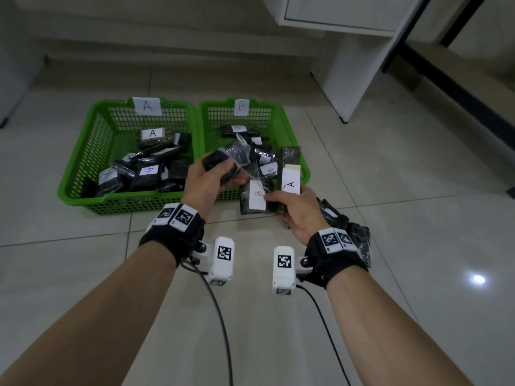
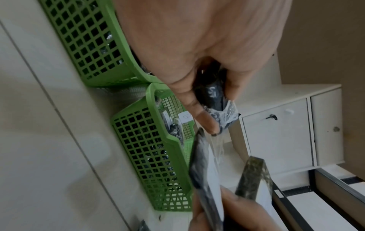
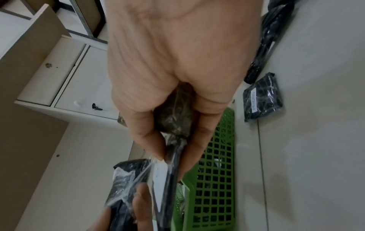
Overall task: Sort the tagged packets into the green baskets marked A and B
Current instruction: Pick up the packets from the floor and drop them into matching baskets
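Note:
Two green baskets stand side by side on the tiled floor, basket A (image 1: 83,151) on the left and basket B (image 1: 280,125) on the right, each holding several black packets. My left hand (image 1: 220,169) grips a black plastic-wrapped packet (image 2: 213,93) over the near edge of basket B; its tag is hidden. My right hand (image 1: 281,200) holds two packets fanned upright, one tagged B (image 1: 256,197) and one tagged A (image 1: 291,179). The hands are close together, and the left packet's clear wrap touches the B-tagged packet.
Several loose black packets (image 3: 262,96) lie on the floor to the right, behind my right wrist (image 1: 334,246). A white cabinet (image 1: 348,65) stands beyond basket B at the back right. Cables trail from both wrist cameras toward me.

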Demonstrator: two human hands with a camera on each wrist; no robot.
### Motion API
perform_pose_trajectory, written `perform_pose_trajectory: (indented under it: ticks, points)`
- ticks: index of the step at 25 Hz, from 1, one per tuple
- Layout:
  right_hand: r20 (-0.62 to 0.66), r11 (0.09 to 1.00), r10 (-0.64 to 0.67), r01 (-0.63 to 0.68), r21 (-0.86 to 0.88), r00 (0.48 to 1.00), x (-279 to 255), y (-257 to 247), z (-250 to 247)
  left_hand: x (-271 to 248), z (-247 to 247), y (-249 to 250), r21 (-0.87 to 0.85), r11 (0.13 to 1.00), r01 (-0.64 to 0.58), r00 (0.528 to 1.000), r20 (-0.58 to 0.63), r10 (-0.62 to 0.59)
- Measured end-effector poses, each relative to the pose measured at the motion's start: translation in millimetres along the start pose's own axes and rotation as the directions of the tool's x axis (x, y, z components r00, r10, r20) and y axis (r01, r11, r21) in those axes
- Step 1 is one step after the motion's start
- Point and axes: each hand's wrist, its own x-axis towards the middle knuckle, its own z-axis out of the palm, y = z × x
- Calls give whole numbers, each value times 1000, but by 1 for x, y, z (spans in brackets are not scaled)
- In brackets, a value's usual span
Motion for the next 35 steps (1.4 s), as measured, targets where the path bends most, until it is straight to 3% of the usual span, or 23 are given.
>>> perform_pose_trajectory:
  ticks: [3,6,7,8,10,12,16,19,21,23,25,26,29,31,33,34,35]
  points:
    - [-36,998,-24,22,-52,999,6,-5,-8,8,-1,-1,37,997,-65,998,-6,65]
    - [-80,996,-72,68,-54,994,6,-10,-7,11,0,-5,252,952,-174,981,126,146]
    - [-99,996,-90,87,-35,991,7,-12,-6,13,-1,-6,407,864,-296,953,194,235]
    - [-122,994,-109,108,-18,987,10,-15,-5,15,-3,-7,544,719,-433,901,293,321]
    - [-182,987,-159,150,-59,970,18,-23,-1,23,-6,-5,640,490,-592,806,447,389]
    - [-231,967,-228,191,-170,946,28,-33,2,32,-7,0,661,387,-643,763,508,400]
    - [-263,904,-342,239,-356,902,54,-41,8,50,-6,2,723,74,-687,703,636,318]
    - [-329,881,-365,209,-425,871,72,-42,9,66,-6,0,712,-17,-702,681,678,276]
    - [-340,848,-389,189,-495,856,81,-47,10,76,-5,-2,792,-3,-611,779,601,179]
    - [-320,788,-454,207,-580,831,85,-50,12,79,-2,-6,881,92,-464,886,464,23]
    - [-289,717,-537,249,-650,792,83,-49,15,78,-2,-11,889,160,-428,900,436,-15]
    - [-261,688,-560,266,-675,786,80,-48,19,76,-5,-11,877,177,-446,893,449,26]
    - [-151,717,-515,327,-616,844,62,-46,45,67,-26,-3,858,266,-439,882,354,310]
    - [-51,796,-425,346,-497,904,49,-44,74,59,-44,13,807,467,-361,907,186,379]
    - [96,841,-310,320,-437,946,41,-37,107,53,-57,30,587,776,-231,967,48,251]
    - [180,849,-250,305,-432,951,39,-31,122,51,-62,37,450,880,-152,986,3,169]
    - [273,856,-192,297,-424,943,35,-25,139,49,-70,44,357,928,-104,991,-45,128]
